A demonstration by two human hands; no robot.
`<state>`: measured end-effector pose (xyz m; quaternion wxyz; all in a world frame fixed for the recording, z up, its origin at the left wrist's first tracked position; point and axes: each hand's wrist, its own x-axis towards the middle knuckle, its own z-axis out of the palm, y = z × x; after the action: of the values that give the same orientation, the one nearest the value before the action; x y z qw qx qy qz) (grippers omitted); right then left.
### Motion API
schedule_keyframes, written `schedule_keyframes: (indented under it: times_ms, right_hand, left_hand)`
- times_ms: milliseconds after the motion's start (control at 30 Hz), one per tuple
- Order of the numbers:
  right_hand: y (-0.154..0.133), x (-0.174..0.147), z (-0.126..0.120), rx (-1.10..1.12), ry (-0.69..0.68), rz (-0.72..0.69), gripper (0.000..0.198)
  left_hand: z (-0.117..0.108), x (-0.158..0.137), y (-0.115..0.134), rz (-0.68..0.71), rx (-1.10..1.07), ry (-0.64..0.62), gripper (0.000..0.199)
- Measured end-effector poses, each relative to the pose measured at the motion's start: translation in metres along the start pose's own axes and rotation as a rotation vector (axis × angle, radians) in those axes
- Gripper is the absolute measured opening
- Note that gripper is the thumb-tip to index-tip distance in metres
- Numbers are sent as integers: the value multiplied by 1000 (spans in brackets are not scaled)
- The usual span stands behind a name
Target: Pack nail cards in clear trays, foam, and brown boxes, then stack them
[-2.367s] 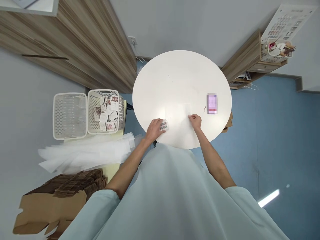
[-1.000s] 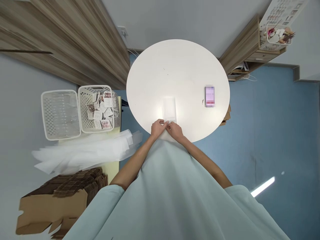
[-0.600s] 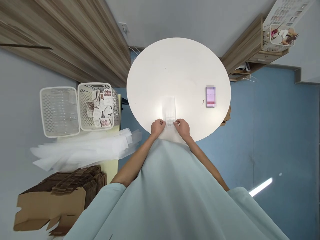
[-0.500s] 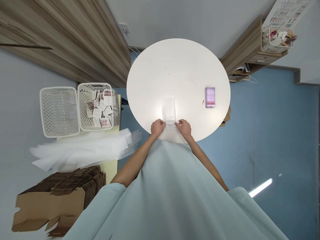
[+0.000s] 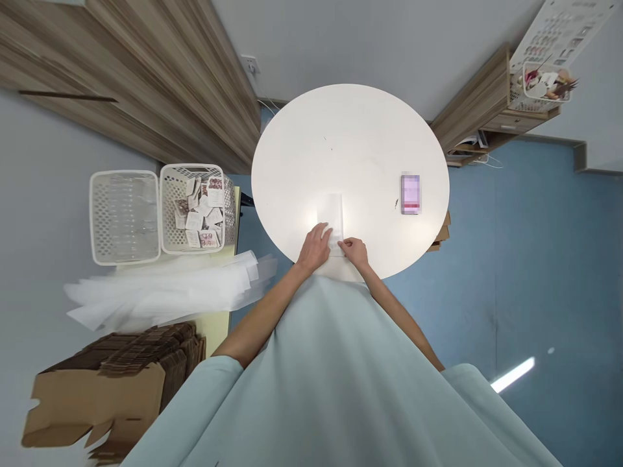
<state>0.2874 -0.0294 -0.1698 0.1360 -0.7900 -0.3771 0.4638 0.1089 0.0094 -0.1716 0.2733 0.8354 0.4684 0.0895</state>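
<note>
A thin, translucent white sheet (image 5: 329, 206) lies on the white oval table (image 5: 360, 123), close to its front edge. My left hand (image 5: 315, 249) rests over the left side of the sheet's near end, fingers stretched out and a little apart. At the lower right edge, my right hand (image 5: 355, 251) has thumb and forefinger pinched on the sheet. What lies under my left fingers is hidden.
A phone (image 5: 411, 194) lies to the right on the table. At left are a basket of small packets (image 5: 192, 250), a basket of clear plastic pieces (image 5: 125, 263), a pile of translucent sheets (image 5: 165, 292) and stacked cardboard boxes (image 5: 97, 402).
My left hand has moved from the sheet's left edge inward over its near end, its fingers stretching out. My right hand stays at the right edge. The view has shifted slightly.
</note>
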Motion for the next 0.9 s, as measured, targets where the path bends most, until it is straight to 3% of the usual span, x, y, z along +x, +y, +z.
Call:
schedule_keyframes:
  times_ms: [100, 167, 300, 500, 600, 667, 767, 900]
  right_hand:
    - [1, 0, 0, 6, 0, -23, 25]
    - [1, 0, -1, 17, -12, -24, 25]
    - [3, 0, -4, 66, -45, 14, 27]
    - [5, -4, -15, 46, -133, 33, 28]
    - [8, -12, -25, -107, -68, -134, 21]
    - [10, -17, -31, -243, -20, -339, 33]
    - [13, -21, -33, -386, -100, -579, 56]
    - [18, -15, -27, -354, -165, -634, 54]
  left_hand:
    - [5, -7, -3, 158, -10, -94, 50]
    - [7, -13, -6, 173, -17, -137, 49]
    - [8, -23, -13, 187, -3, -183, 71]
    - [2, -25, -12, 173, 7, -202, 65]
    - [1, -26, -8, 139, -31, -182, 62]
    - [1, -27, -8, 114, -63, -169, 59]
    - [2, -26, -10, 74, -123, -155, 56]
    - [-2, -22, -13, 25, -225, -153, 52]
